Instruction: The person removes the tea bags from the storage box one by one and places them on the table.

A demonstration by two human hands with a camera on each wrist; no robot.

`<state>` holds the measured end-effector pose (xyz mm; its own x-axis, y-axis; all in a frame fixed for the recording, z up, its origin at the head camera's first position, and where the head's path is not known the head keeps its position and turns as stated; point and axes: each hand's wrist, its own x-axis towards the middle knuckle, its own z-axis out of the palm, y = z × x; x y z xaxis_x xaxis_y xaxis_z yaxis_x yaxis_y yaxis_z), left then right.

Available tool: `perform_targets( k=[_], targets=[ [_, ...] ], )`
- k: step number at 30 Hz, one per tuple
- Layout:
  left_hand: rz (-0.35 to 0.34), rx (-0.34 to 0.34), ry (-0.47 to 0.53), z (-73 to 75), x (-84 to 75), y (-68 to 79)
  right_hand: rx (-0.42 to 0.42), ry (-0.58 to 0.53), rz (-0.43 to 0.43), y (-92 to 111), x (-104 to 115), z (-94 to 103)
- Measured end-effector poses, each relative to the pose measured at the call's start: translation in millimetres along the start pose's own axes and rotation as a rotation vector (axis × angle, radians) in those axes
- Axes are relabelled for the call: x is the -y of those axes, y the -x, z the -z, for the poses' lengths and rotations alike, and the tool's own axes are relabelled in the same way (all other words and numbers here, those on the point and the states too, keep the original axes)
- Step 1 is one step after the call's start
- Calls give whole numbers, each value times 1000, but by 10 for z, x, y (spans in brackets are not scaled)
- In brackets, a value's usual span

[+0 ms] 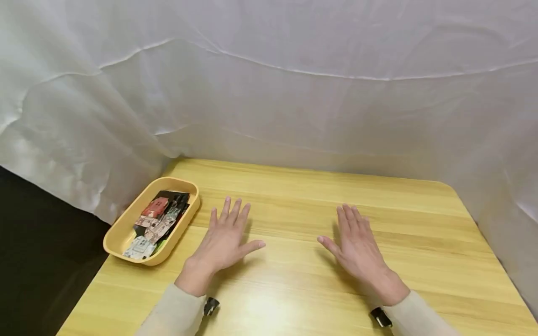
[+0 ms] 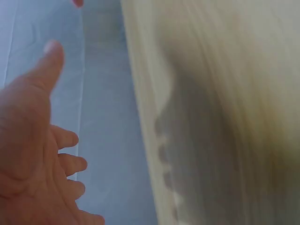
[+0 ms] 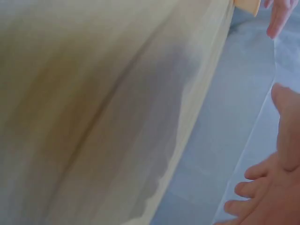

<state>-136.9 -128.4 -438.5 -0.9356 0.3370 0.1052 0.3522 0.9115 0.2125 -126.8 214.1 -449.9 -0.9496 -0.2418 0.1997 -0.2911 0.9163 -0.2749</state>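
My left hand (image 1: 224, 240) is held over the table with its fingers straight and the thumb spread to the side. Across from it, my right hand (image 1: 357, 245) is stretched out the same way, palm down. Neither hand holds anything. Both cast shadows on the wood, and the wrist views show gaps between each hand and the tabletop. Nearest to the left hand, on its left, stands a yellow plastic basin (image 1: 119, 233). Inside lie several flat printed packets (image 1: 161, 219) in black, red, pink and white, overlapping one another.
The light wooden table (image 1: 294, 284) has a rounded far right corner. White cloth (image 1: 315, 102) hangs behind it and along its sides. A dark area (image 1: 38, 261) lies beyond the left edge. Each wrist wears a small black device (image 1: 380, 317).
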Motion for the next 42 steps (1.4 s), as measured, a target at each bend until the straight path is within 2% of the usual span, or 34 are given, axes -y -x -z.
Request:
perform_targets(
  k=[6,17,21,27,33,42],
  targets=[
    [84,-61,17,187,275,103,-4,-175,33,-64,275,-81],
    [265,-163,33,476,908,403,23,-236,121,-181,742,-282],
    [328,-173,47,543,1135,566,31,-253,135,-209,842,-334],
    [437,-160,10,569,1403,757,72,-261,169,-237,929,-401],
    [541,-126,27,533,1540,841,122,-283,204,-259,1005,-431],
    [564,-103,45,436,1554,838,292,-313,110,-248,1081,-460]
  ],
)
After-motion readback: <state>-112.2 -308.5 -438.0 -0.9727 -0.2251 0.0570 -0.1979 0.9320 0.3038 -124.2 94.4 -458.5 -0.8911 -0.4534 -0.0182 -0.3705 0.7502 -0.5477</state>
